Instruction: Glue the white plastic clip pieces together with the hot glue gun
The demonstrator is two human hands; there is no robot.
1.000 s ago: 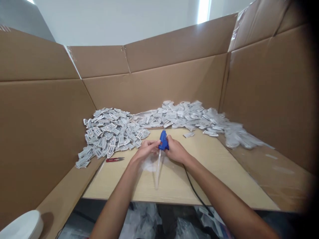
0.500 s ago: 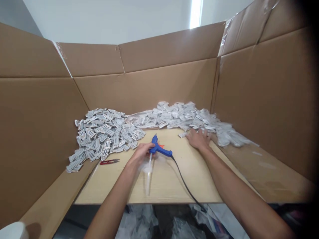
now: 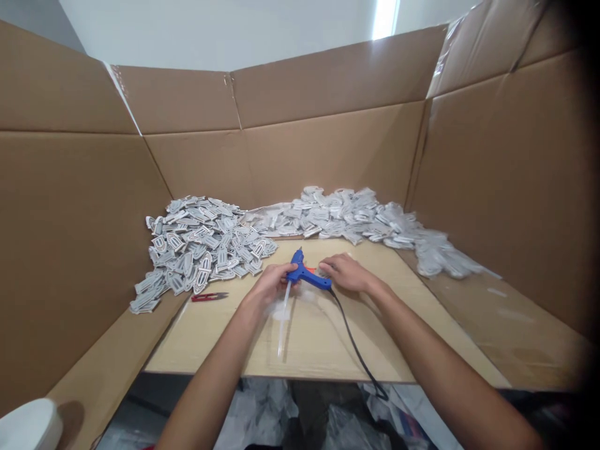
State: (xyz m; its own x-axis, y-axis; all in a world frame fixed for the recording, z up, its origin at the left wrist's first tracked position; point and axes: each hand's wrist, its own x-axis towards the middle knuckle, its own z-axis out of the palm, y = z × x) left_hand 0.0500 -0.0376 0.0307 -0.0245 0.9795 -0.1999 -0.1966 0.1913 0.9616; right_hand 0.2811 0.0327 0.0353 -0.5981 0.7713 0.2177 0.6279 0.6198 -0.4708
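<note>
My left hand [image 3: 274,284] is closed round the body of a blue glue gun [image 3: 309,276], whose nozzle points away from me. A clear glue stick [image 3: 284,322] sticks out of its back end. My right hand [image 3: 344,272] lies just right of the gun, near its orange trigger, fingers bent and pressed together; what they hold, if anything, is too small to make out. Grey and white boat-shaped pieces [image 3: 197,244] are heaped at the left. Another pile, of pieces in clear plastic [image 3: 347,215], runs along the back to the right.
Red-handled snips [image 3: 209,297] lie left of my left hand. A black cord [image 3: 351,344] runs from the gun over the table's front edge. Cardboard walls [image 3: 328,150] enclose the wooden board [image 3: 201,350]. A white round object [image 3: 30,425] sits at the lower left.
My right hand has drawn back from the plastic-wrapped pile and moved left, beside the glue gun. A small piece that lay by its fingers no longer shows there. The view has shifted slightly.
</note>
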